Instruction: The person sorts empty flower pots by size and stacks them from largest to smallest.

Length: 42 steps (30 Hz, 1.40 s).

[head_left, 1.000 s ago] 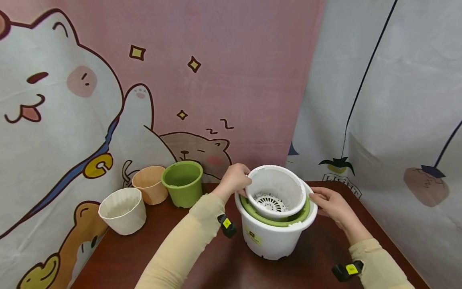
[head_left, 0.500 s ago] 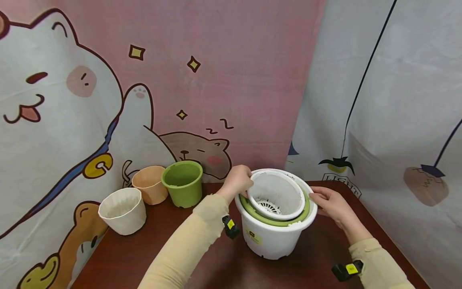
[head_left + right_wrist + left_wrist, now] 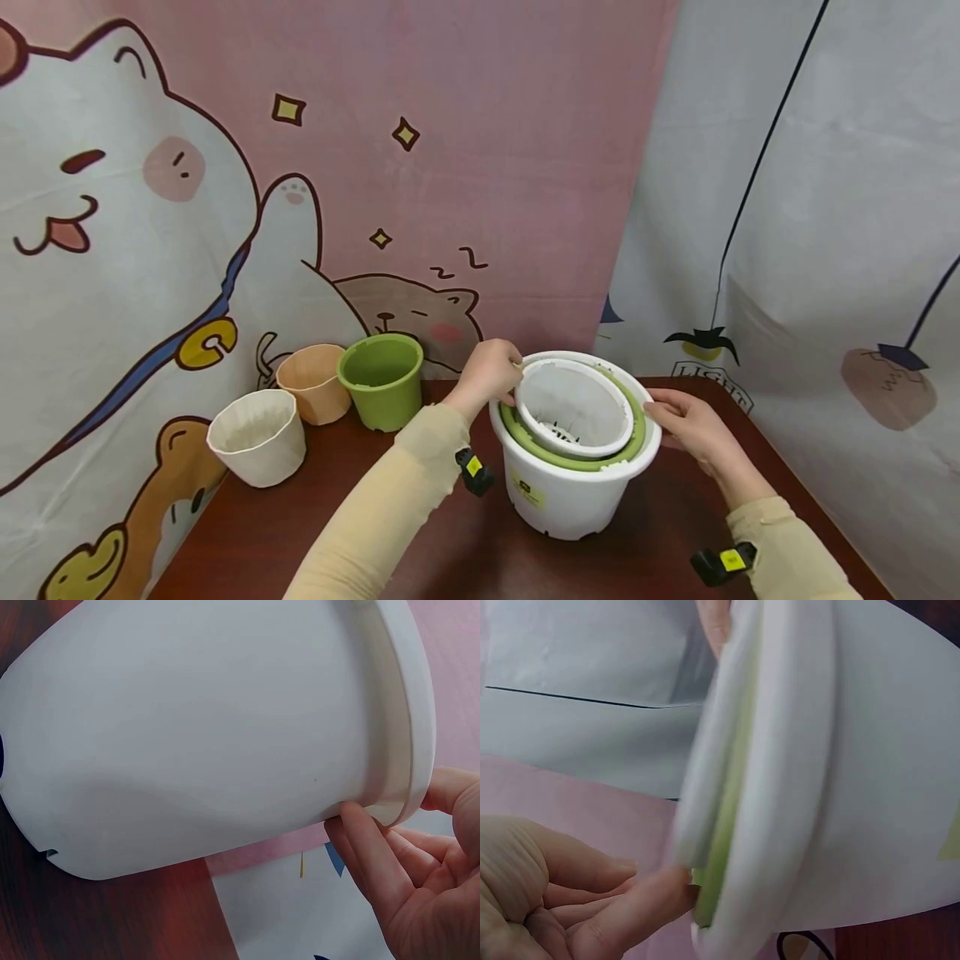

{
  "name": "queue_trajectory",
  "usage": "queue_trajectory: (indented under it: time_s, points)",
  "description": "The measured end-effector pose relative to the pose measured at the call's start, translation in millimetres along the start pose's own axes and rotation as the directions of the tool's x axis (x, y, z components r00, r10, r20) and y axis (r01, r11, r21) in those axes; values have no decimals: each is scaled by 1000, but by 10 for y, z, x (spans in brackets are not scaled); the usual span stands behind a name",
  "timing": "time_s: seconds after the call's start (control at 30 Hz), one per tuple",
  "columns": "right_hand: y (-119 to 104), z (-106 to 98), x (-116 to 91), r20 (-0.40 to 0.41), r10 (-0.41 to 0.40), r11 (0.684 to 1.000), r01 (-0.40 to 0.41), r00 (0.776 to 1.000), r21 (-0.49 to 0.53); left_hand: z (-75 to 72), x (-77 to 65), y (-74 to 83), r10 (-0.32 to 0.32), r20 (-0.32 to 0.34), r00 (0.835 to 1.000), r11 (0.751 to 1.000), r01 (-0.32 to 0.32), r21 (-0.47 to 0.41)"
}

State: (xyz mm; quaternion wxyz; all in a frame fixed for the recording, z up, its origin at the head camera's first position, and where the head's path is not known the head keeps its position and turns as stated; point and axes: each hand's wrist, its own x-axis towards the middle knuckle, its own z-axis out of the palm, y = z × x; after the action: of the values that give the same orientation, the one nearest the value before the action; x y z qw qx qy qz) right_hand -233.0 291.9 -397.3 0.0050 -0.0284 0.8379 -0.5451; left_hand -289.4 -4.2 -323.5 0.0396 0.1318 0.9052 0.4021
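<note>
A small white flower pot with a slotted bottom sits slightly tilted inside a green flower pot, which is nested in a large white flower pot. At the small pot's left rim is my left hand. In the left wrist view, one fingertip reaches the rims while the thumb stands apart from them. My right hand holds the large pot's right rim, its thumb over the rim and fingers against the underside in the right wrist view. The green pot is mostly hidden.
To the left on the dark red table stand a cream pot, a peach pot and another green pot. Behind the table hangs a pink and white printed cloth.
The small white pot has gone down into the green pot and tipped less of its bottom into view. My left hand has drawn slightly back from its rim; the right hand stays put.
</note>
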Motion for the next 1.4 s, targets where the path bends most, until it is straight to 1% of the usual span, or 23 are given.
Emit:
queue_trajectory:
  time_s: [0.1,0.23,0.3,0.4,0.53,0.63,0.67,0.77,0.9,1.07,1.17,1.4]
  points:
    - [0,-2,-4,-2,1,1000,-1,1000,-12,-74,-20,2,-4,-3,1000,997,4,-76]
    - [1,-3,-4,-6,9,1000,-9,1000,-20,-168,-50,-10,-18,8,1000,985,19,-174]
    - [0,-3,-3,-4,12,1000,-12,1000,-19,-202,-56,-32,-17,12,1000,979,19,-201]
    - [-5,1,-2,-6,20,1000,-20,1000,-19,-244,-71,-78,-8,14,1000,979,10,-204]
    - [-4,6,-1,-10,29,999,-29,1000,-22,-283,-106,-135,17,18,1000,989,-14,-149]
    - [-2,9,-1,-12,32,999,-32,999,-25,-308,-140,-178,57,7,998,997,-56,-43]
    - [-1,10,0,-13,33,999,-34,999,-25,-315,-153,-193,71,2,997,997,-71,-8]
    - [1,8,5,-14,34,999,-34,999,-23,-336,-190,-241,116,-11,993,992,-115,58]
    - [7,2,9,-9,26,1000,-26,1000,-10,-350,-244,-309,159,-25,987,986,-158,58]
    - [12,-5,7,-5,16,1000,-16,1000,-6,-346,-291,-413,196,-43,980,979,-193,63]
    - [16,-5,7,-6,10,1000,-10,1000,-8,-331,-300,-484,220,-57,974,973,-215,88]
    - [18,0,5,-8,6,1000,-6,1000,-13,-285,-312,-650,289,-111,951,948,-268,168]
